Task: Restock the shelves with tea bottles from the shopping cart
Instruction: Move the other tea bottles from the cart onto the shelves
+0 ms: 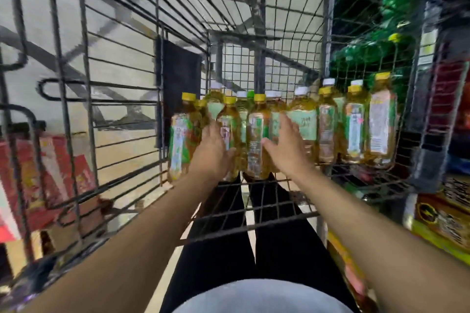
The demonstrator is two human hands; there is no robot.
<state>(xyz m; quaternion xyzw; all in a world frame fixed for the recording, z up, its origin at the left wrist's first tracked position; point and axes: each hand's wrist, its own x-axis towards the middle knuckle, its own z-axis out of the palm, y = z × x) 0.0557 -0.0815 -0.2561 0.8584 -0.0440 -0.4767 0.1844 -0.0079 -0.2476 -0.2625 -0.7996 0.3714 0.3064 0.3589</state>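
Observation:
Several tea bottles with amber liquid, green-and-white labels and yellow or white caps stand upright at the far end of the wire cart basket (267, 208). My left hand (212, 152) reaches in with straight fingers beside one yellow-capped bottle (230, 122), and its thumb touches that bottle low down. My right hand (287, 145) is spread, fingers straight, against the white-capped bottles (304, 119) just right of another yellow-capped bottle (256, 134). Neither hand is closed round a bottle. More bottles (380, 122) stand further right.
Wire cart walls rise on the left (76, 84) and at the back (254, 63). Green bottles (391, 7) fill a shelf beyond the right wall. Red cartons (58, 173) lie at the left and yellow packs (445, 223) at the lower right. My dark trouser legs show through the basket floor.

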